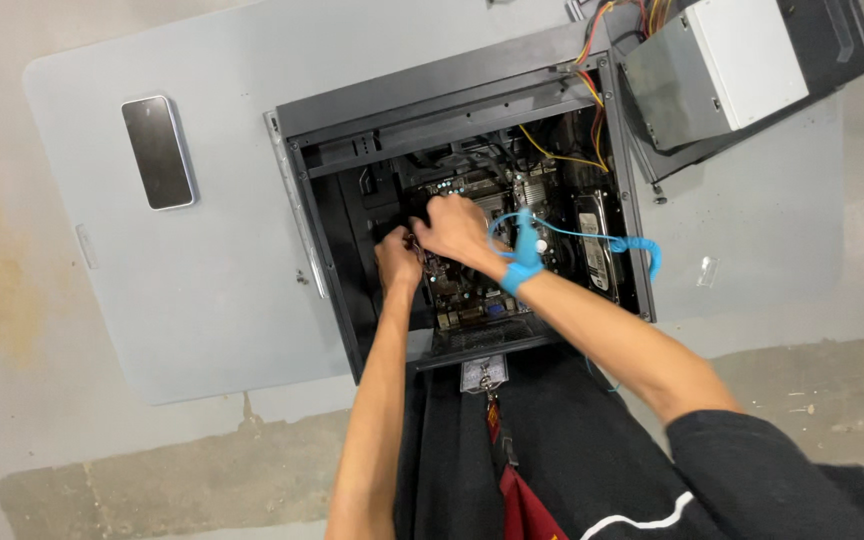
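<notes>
From the head camera, both hands were down inside the open computer case (472, 215) on the grey desk (202, 290); the right hand (457, 230), blue strap on its wrist, curled over a dark part above the motherboard (472, 290); the left hand (399, 258) sat just beside it; their fingers were hidden, so I couldn't tell the grip; the board's long axis ran toward the person; a phone (157, 152) lay well left.

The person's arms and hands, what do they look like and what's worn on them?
Both forearms are bare, and neither the left hand nor the right hand wears a glove. A blue wrist strap circles the right wrist, trailing a coiled blue cord. A black sleeve covers the right upper arm.
</notes>
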